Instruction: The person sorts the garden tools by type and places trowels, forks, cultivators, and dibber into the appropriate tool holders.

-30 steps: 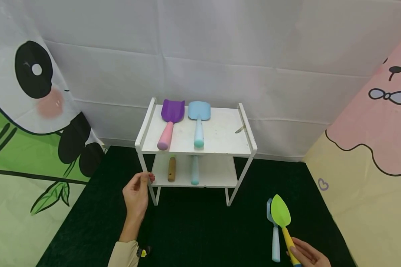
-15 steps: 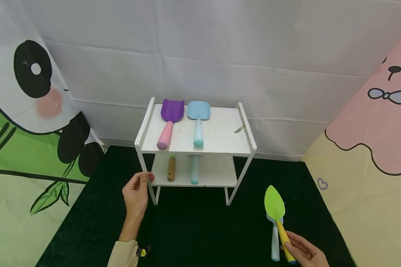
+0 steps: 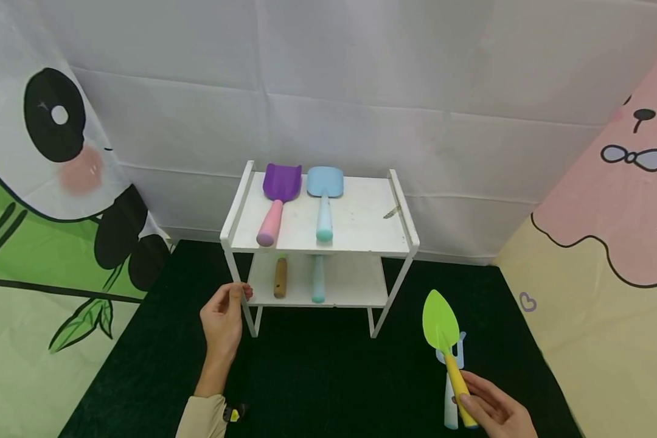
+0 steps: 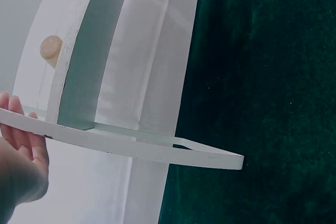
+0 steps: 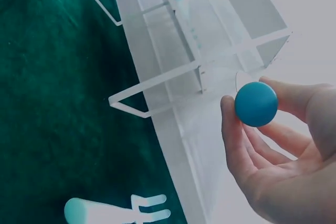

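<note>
My right hand (image 3: 495,404) pinches the yellow handle of a hand trowel (image 3: 440,319) with a lime-green blade, raised and pointing away. In the right wrist view the trowel's round blue handle end (image 5: 256,104) shows between thumb and fingers. Below and partly behind the trowel, a pale-blue hand fork (image 3: 451,401) lies on the dark green cloth. At the left, my left hand (image 3: 223,319) holds the front leg of a white two-tier shelf (image 3: 361,213); the left wrist view shows fingers (image 4: 38,148) behind that leg, with the thumb not clearly seen.
On the top tier lie a purple shovel (image 3: 283,182) with a pink handle and a light-blue shovel (image 3: 325,181). The lower tier bears a wooden handle (image 3: 281,278) and a light-blue handle (image 3: 319,280), their far ends hidden. A white cloth wall (image 3: 350,73) stands behind.
The trowel in my right hand has risen and moved left and forward, passing over the fork, whose tines now show to its right. My left hand has stayed on the shelf leg.
</note>
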A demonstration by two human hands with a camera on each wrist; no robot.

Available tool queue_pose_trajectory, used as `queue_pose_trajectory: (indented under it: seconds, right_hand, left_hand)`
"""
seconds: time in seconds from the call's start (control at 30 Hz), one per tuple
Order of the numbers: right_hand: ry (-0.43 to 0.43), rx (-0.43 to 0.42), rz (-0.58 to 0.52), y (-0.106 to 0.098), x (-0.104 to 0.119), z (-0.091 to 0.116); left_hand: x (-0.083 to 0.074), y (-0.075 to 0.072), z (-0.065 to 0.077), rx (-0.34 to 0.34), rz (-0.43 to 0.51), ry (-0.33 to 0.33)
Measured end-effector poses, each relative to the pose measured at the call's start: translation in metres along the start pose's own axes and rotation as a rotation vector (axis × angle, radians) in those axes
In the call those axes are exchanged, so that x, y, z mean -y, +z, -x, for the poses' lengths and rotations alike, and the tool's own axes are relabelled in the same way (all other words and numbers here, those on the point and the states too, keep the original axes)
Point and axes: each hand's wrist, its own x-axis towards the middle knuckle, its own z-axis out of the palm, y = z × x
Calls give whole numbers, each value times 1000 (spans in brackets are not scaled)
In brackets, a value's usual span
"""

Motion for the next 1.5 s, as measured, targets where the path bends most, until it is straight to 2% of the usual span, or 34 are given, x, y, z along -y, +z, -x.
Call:
queue_pose_trajectory:
  seconds: [0.07,0.3,0.57,0.87,0.97,1.17,1.5]
  right_hand:
    - [-2,0,-17,2,4,3]
    - [-29,-10,-54,11,17,12]
    - [-207,15,-40,18,27,23]
    - [-427,37,23,30,43,29]
    - [-464,38,48,34,51,31]
    - [-481,49,86,39,72,34]
    - [-593,119,106,45,105,32]
  left_hand:
    - [6,-1,-1,0,2,3]
    - [9,-3,0,-5,-8,0]
    - [6,-2,1,-7,-37,-48]
    - [-26,2,6,4,-27,-33]
    - [-27,2,5,8,-17,-36]
    - [-24,3,5,6,-7,-37]
    - [-24,4,4,-2,0,-43]
